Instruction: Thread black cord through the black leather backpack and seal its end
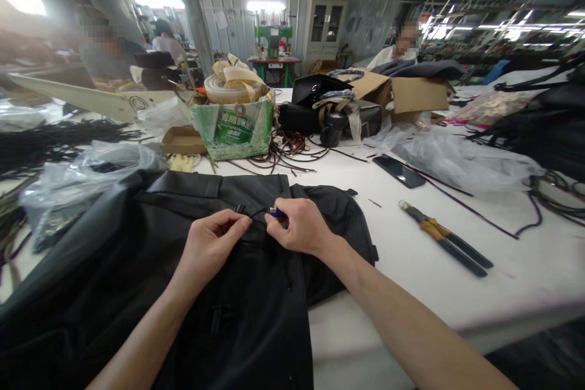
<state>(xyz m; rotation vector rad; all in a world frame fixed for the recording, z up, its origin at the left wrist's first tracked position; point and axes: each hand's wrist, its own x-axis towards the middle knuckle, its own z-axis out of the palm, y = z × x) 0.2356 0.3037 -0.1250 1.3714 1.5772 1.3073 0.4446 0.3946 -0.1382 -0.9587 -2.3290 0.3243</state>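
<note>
A black bag (256,298) lies spread across the near side of the white table. Above its upper part, my left hand (217,237) pinches a thin black cord (259,212) between thumb and fingertips. Just to the right, my right hand (301,225) is closed around a blue lighter (278,212), with its metal end pointing at the cord. A small black cord fitting (240,209) shows by my left fingertips. Whether the lighter has a flame, I cannot make out.
Cutting pliers (441,234) and a phone (398,170) lie to the right. Behind the bag stand a green box (237,131) with webbing rolls, a black jar (333,129) and a cardboard box (420,97). Plastic bags (470,158) lie at right. Several people work further back.
</note>
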